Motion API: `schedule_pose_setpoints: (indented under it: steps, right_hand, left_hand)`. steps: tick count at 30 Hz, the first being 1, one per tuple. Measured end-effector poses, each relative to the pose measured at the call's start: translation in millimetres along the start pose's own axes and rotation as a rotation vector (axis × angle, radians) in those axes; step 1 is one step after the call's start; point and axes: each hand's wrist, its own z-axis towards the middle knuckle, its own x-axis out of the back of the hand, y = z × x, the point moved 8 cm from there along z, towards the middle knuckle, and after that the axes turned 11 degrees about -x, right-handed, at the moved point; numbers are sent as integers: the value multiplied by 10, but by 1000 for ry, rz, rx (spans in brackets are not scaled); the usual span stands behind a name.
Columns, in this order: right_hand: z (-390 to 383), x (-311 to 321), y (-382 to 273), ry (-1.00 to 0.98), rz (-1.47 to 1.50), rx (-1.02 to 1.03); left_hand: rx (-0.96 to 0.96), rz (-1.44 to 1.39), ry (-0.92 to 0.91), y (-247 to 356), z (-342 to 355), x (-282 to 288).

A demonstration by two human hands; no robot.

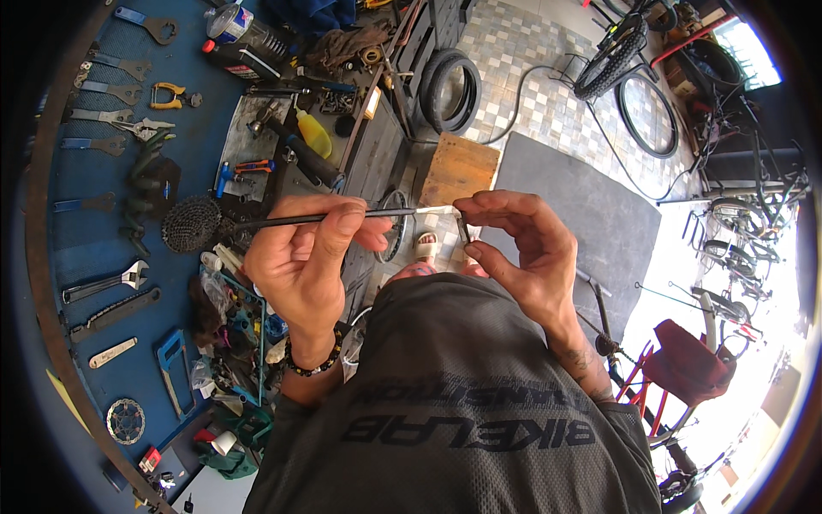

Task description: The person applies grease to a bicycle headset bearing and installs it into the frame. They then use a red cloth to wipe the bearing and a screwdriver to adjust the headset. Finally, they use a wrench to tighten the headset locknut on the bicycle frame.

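My left hand pinches a thin dark rod between thumb and fingers. The rod lies nearly level, and its right end carries a whitish tip. Facing it, my right hand grips a small dark narrow piece between thumb and fingertips, upright and slightly tilted. The whitish tip meets the top of this piece by my right fingertips. Whether the white is bristles or a paste I cannot make out. Both hands are raised in front of my dark shirt.
A blue tool board with wrenches, a hacksaw and a cassette fills the left. A cluttered workbench holds a yellow bottle. Beyond are a wooden box, tyres, a dark mat and several bicycles.
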Motion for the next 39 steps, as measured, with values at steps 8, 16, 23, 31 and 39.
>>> schedule_pose_setpoints:
  steps: [8, 16, 23, 31, 39]
  right_hand:
    - [-5, 4, 3, 16, -95, 3]
    - [-15, 0, 21, 28, -120, 13]
    - [-29, -18, -2, -16, -128, 38]
    - [-36, -19, -8, -27, -128, 48]
    - [0, -3, 15, 2, -147, 45]
  left_hand:
    - [41, 0, -40, 46, -75, -8]
    - [79, -15, -88, 55, -113, -31]
    - [48, -3, -30, 37, -54, -6]
    - [22, 21, 5, 47, -28, 4]
    - [81, -5, -46, 60, -108, -18]
